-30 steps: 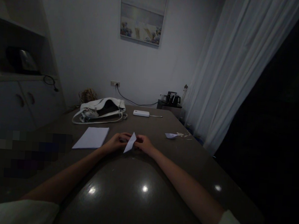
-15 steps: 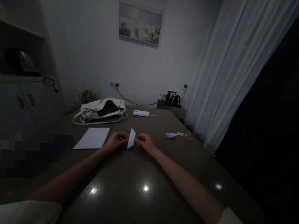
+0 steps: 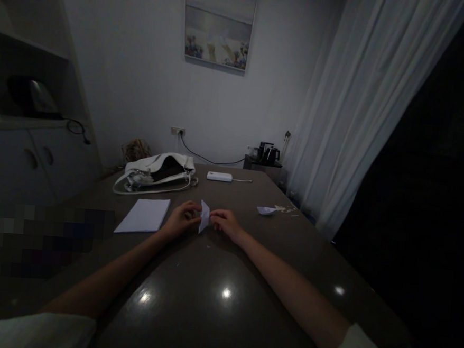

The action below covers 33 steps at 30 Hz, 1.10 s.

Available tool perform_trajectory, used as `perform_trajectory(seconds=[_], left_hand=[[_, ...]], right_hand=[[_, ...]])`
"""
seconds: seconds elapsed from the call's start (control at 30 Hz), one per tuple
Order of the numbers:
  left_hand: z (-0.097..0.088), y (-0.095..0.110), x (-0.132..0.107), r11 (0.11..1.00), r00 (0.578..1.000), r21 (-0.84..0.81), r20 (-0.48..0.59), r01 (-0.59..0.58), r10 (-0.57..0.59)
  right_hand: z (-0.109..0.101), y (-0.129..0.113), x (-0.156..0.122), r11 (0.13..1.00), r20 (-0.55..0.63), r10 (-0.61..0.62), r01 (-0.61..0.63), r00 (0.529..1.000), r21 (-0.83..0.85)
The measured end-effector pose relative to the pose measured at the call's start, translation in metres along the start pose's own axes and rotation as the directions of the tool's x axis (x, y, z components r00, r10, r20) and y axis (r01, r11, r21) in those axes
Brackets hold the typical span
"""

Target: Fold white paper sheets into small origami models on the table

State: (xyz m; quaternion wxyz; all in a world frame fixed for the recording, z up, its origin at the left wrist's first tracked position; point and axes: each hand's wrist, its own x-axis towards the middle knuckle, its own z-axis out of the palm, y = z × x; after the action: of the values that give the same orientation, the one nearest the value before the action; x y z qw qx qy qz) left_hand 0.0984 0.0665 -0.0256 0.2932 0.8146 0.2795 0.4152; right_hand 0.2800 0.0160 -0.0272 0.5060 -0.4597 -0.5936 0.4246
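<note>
A small folded white paper (image 3: 204,216) stands on edge between my two hands, just above the dark table (image 3: 216,279). My left hand (image 3: 181,220) pinches its left side with curled fingers. On the other side, my right hand (image 3: 224,222) is closed on the paper in the same way. Both forearms stretch out over the glossy tabletop. The room is dim, so the paper's folds are hard to make out.
A stack of white sheets (image 3: 143,215) lies left of my hands. Behind it sit a white handbag (image 3: 156,172) and a white power bank (image 3: 219,176) with a cable. A paper scrap (image 3: 266,210) and bits lie to the right. A white curtain (image 3: 359,108) hangs at the right.
The folded paper looks narrower and more upright than a second ago, and both hands have shifted slightly away from me on the table.
</note>
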Motion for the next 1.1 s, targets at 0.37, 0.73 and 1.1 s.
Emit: perform_trajectory(seconds=[0.37,0.73,1.1], left_hand=[[0.0014,0.0012,-0.0011,0.99,0.99,0.084,0.095,-0.113,0.105],[0.0017,-0.0059,-0.0004,0.988,0.989,0.117,0.118,-0.1,0.086],[-0.0013,-0.0002,-0.0006,0.993,0.995,0.092,0.077,-0.078,0.071]], right_hand=[[-0.0031,-0.0038,-0.0003,0.999,0.117,0.041,-0.038,0.992,-0.032],[-0.0031,-0.0011,0.0002,0.998,0.142,0.043,-0.037,0.989,-0.043],[-0.0035,0.0031,0.0041,0.999,0.137,0.032,-0.03,0.99,-0.019]])
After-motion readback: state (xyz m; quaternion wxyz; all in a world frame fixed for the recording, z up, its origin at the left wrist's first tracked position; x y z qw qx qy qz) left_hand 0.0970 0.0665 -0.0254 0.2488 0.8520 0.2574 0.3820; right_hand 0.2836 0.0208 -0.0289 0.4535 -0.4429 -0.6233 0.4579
